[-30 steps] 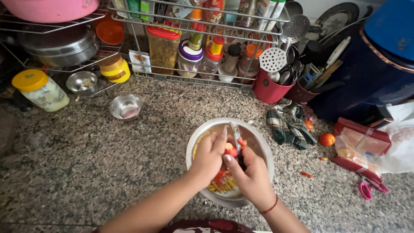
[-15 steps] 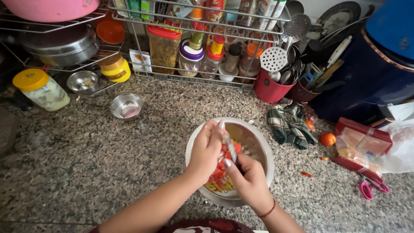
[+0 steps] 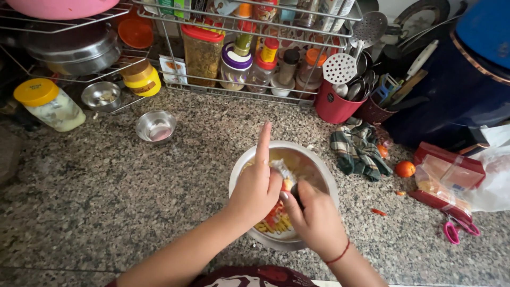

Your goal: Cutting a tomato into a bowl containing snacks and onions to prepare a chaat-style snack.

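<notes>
Steel bowl [image 3: 319, 154] of chopped vegetables at near centre of counter. Left hand [image 3: 257, 186] pinches a small piece, forefinger raised. Right hand [image 3: 313, 215] closed around dark knife handle. Best cut slowly, blade clear of fingertips.
</notes>
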